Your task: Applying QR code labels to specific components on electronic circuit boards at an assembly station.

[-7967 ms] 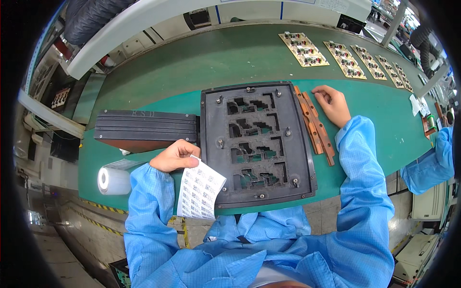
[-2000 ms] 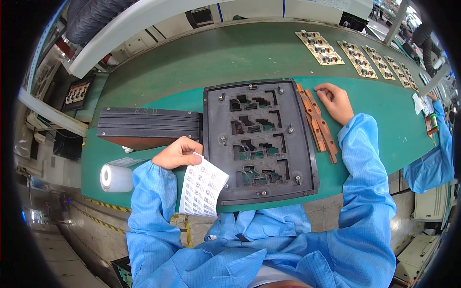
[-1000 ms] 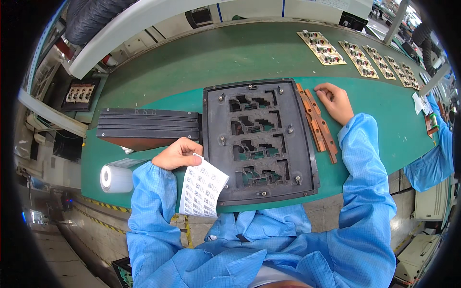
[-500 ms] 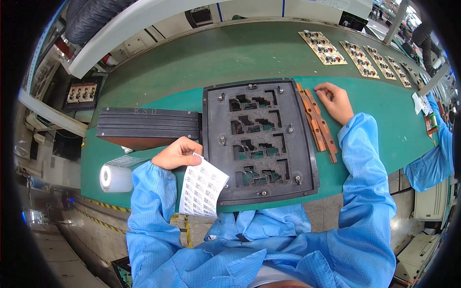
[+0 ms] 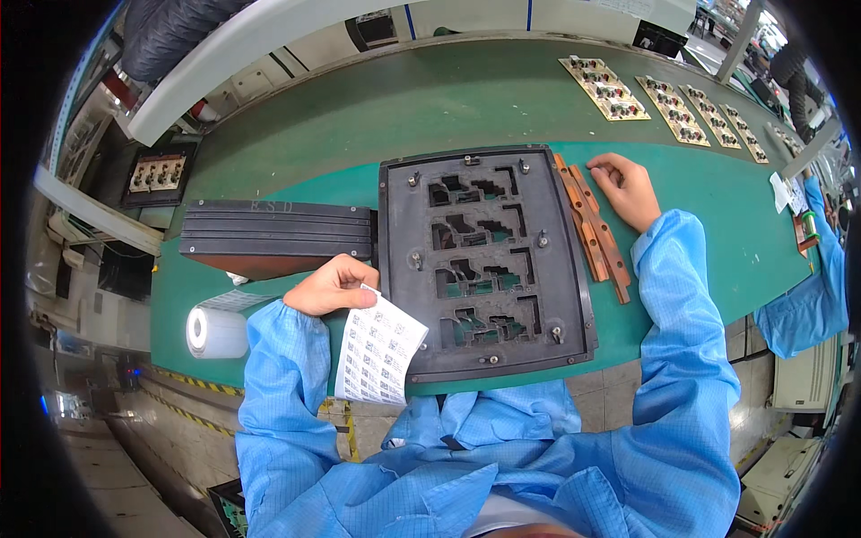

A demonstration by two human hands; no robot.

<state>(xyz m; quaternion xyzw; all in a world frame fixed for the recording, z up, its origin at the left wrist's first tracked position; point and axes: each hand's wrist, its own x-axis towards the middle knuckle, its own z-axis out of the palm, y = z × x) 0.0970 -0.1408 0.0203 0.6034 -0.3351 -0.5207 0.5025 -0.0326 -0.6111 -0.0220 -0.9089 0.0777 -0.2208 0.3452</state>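
Note:
A dark grey fixture tray with several cut-out pockets lies on the green bench in front of me. My left hand rests at its lower left corner, pinching a white sheet of small printed labels that hangs over the bench edge. My right hand lies flat on the bench by the tray's upper right, fingertips touching the top of two orange-brown strips that lie along the tray's right side.
A flat black stack lies left of the tray, a white roll near the front edge. Several populated circuit boards ride the belt beyond. A co-worker's blue sleeve is at the right.
The boards on the far belt have shifted along it to the right. A dark unit has come into view at the far left. My hands hold the same places.

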